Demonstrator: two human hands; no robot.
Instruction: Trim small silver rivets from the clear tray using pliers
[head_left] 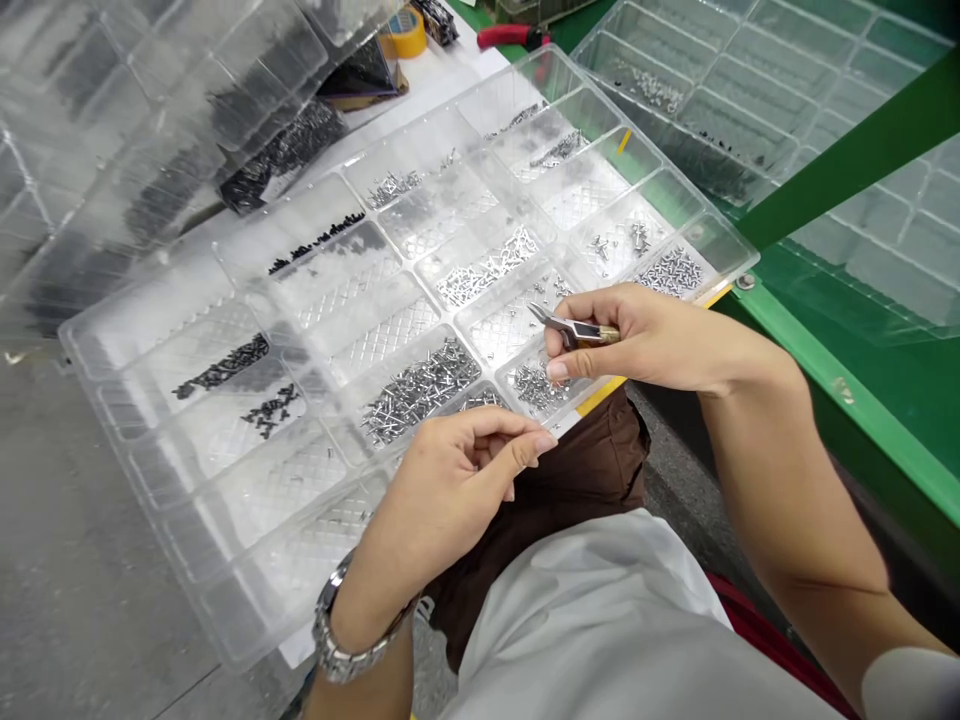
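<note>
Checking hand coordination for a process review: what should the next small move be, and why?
I'd probably bring the right hand's pliers toward the left hand's fingers. Those are pinched together at the edge of the divided tray, while the plier tips point away, over it. Whether the pinch holds a part is too small to tell.

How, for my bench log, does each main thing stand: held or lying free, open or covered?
Left hand: thumb and fingers pinched; whether anything is held, unclear.
Right hand: closed on the small tool.
Small tool: held, tip exposed.
Divided tray: uncovered, partly filled.
Metal pieces: loose in the tray.
Watch: worn.
Red-handled tool: lying unheld.
</note>
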